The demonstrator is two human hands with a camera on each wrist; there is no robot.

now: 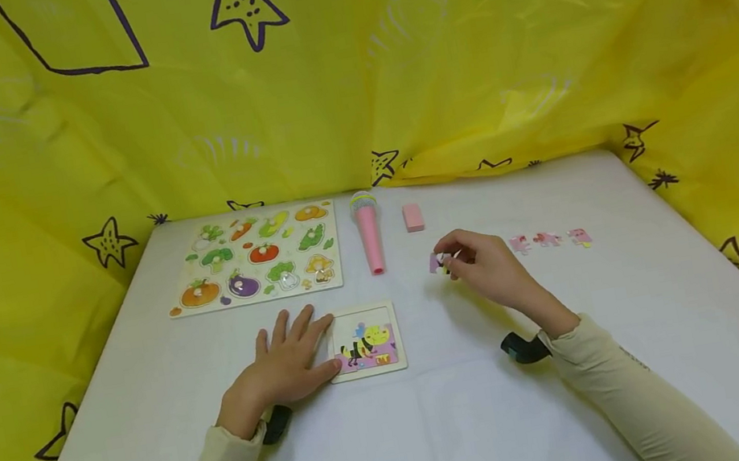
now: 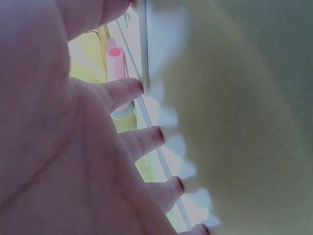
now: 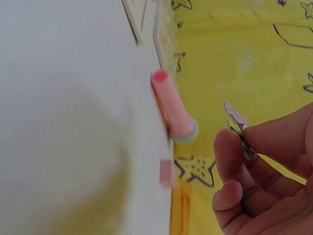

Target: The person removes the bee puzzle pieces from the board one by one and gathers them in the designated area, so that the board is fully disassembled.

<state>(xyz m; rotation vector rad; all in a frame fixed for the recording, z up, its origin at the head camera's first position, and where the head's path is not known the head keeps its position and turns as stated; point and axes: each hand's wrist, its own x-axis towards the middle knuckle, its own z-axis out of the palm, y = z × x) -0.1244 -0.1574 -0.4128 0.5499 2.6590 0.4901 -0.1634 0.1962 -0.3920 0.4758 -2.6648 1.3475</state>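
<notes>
A small square puzzle tray (image 1: 400, 339) lies on the white table, partly filled with pieces that show a yellow and black bee on pink. My left hand (image 1: 289, 362) rests with spread fingers at the tray's left edge, thumb and index finger touching its frame. Between the thumb and fingertips of my right hand (image 1: 485, 264) is a pink jigsaw piece (image 1: 435, 262) with some black and yellow, held above the table to the right of the tray. In the right wrist view the jigsaw piece (image 3: 236, 116) appears edge-on.
Several loose jigsaw pieces (image 1: 547, 239) lie in a row right of my right hand. A vegetable peg board (image 1: 256, 300) is at the back left. Beside it lie a pink toy microphone (image 1: 371, 242) and a pink block (image 1: 414, 217). A yellow curtain (image 1: 346, 87) hangs behind.
</notes>
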